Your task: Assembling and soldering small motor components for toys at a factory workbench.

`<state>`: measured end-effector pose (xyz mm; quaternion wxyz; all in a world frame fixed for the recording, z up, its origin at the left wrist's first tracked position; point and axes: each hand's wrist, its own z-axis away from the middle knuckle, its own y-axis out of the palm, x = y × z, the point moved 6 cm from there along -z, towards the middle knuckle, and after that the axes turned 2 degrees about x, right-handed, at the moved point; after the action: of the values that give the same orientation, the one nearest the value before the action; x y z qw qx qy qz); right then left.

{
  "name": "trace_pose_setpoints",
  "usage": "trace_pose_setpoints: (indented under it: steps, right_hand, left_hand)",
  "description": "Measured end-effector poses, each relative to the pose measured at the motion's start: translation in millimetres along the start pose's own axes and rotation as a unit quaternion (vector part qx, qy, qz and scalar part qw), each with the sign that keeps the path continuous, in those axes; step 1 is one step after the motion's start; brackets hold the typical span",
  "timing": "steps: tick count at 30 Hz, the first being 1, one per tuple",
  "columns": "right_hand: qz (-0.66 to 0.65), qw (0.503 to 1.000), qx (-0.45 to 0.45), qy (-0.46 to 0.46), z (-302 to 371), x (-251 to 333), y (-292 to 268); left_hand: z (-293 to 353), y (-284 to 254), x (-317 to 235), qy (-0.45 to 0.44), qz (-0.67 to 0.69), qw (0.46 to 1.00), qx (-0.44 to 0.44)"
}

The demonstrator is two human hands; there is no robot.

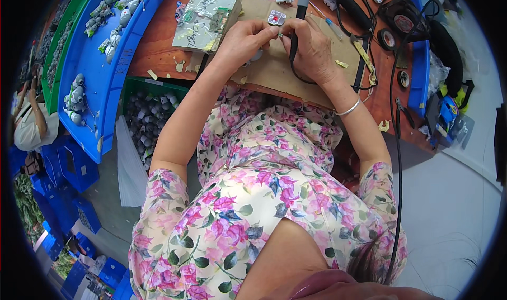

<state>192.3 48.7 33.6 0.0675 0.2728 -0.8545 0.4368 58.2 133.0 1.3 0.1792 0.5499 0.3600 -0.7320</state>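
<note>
My left hand (248, 39) and my right hand (311, 52) meet over a brown cardboard sheet (274, 75) on the bench. The left thumb and forefinger are pinched together. A tiny greenish part (280, 35) shows at the meeting fingertips, too small to name. Between thumb and fingers, my right hand also grips a black-and-grey corded soldering iron (302, 10); its tip is out of sight. Just beyond the fingertips lies a small white part with a red centre (276, 17). A pale round piece (256, 55) is partly hidden under the left hand.
Left of my hands stands a pale block with green circuit boards (222, 20). A blue tray (84, 99) holds grey bulb-like parts; below the bench edge, a green crate (150, 83) holds more. At right are a black fan (404, 17), tape rolls (386, 38), pliers (405, 111) and loose cables.
</note>
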Motion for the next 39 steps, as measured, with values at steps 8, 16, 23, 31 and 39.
trace_pose_setpoints:
  steps: [8,16,23,31,39]
  right_hand:
    - [0.006,1.0,-0.017,-0.015,4,1,-2]
    - [0.006,1.0,0.008,-0.016,5,-1,-8]
    - [0.036,0.996,0.057,-0.066,3,-16,0]
    - [0.061,0.994,0.047,-0.073,5,-13,-1]
    - [0.043,0.993,0.018,-0.107,7,-9,-1]
  left_hand:
    - [-2,0,2,0.016,-0.011,1.0,-0.022]
    - [5,-2,-6,0.041,-0.049,0.996,-0.057]
    - [18,-2,-24,0.178,-0.145,0.966,-0.12]
    - [36,11,-35,0.3,-0.354,0.868,-0.175]
    - [24,13,-31,0.243,-0.322,0.897,-0.181]
